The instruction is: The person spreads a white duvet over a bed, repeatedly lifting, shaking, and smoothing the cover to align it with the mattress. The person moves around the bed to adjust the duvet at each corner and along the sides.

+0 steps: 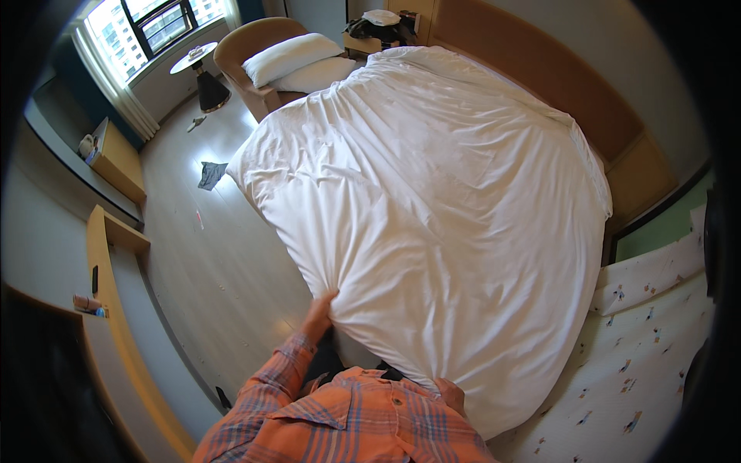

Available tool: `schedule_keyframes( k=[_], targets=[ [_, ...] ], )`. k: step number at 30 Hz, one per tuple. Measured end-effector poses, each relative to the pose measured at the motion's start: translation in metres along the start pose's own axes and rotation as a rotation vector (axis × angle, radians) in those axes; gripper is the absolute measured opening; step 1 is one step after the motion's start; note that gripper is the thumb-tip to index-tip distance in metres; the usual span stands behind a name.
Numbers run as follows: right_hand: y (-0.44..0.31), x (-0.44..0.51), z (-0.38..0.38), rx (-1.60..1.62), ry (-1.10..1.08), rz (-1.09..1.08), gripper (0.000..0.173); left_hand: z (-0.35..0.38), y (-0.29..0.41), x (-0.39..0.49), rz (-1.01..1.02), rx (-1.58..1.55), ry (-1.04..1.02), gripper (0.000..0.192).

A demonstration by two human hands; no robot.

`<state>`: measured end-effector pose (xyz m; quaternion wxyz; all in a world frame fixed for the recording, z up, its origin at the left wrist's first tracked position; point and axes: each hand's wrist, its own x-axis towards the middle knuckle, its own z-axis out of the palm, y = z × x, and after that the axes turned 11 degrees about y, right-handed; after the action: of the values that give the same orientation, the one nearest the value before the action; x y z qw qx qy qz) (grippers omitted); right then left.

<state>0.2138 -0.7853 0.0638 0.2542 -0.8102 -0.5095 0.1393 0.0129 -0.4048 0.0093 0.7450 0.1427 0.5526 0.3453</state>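
Note:
A large white duvet [428,197] spreads over the bed, creased and pulled into folds that run towards me. At its near left corner, my left hand [322,312] grips the gathered fabric. My right hand [451,396] is closed on the near edge, close to the front of my orange plaid shirt [370,416]. Between the two hands the edge sags slightly, and folds fan out from both grips. The mattress beneath is hidden by the cloth. Part of each hand's fingers is covered by fabric.
Beyond the bed, a tan armchair [257,95] holds two white pillows [295,58] beside a round side table [194,58]. Dark cloth [212,175] lies on the wood floor [197,260]. A padded headboard [538,69] borders the right, a printed mat [631,370] the near right, a wooden desk [116,278] the left.

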Motion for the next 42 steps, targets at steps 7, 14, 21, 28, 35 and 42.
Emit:
schedule_keyframes(
  k=[7, 14, 21, 28, 35, 42],
  targets=[
    [-0.067, 0.042, 0.069, -0.311, 0.096, 0.233, 0.040, -0.010, 0.005, 0.022, -0.204, 0.070, -0.061, 0.047],
    [-0.212, 0.162, 0.120, -0.118, 0.490, -0.020, 0.070, 0.018, 0.046, 0.000, -0.468, 0.093, -0.257, 0.029],
    [-0.240, 0.233, 0.110, -0.252, 0.501, 0.027, 0.040, 0.025, 0.064, 0.014, -0.543, 0.227, -0.440, 0.021],
    [-0.241, 0.214, 0.130, -0.315, 0.330, -0.020, 0.013, 0.008, 0.095, 0.047, -0.588, 0.205, -0.521, 0.045],
    [-0.253, 0.207, 0.126, -0.234, 0.342, -0.067, 0.011, 0.001, 0.167, 0.117, -0.179, -0.075, -0.439, 0.057],
    [-0.240, 0.214, 0.118, -0.138, 0.245, -0.111, 0.020, -0.017, 0.215, 0.213, 0.076, -0.022, -0.081, 0.048]
  ],
)
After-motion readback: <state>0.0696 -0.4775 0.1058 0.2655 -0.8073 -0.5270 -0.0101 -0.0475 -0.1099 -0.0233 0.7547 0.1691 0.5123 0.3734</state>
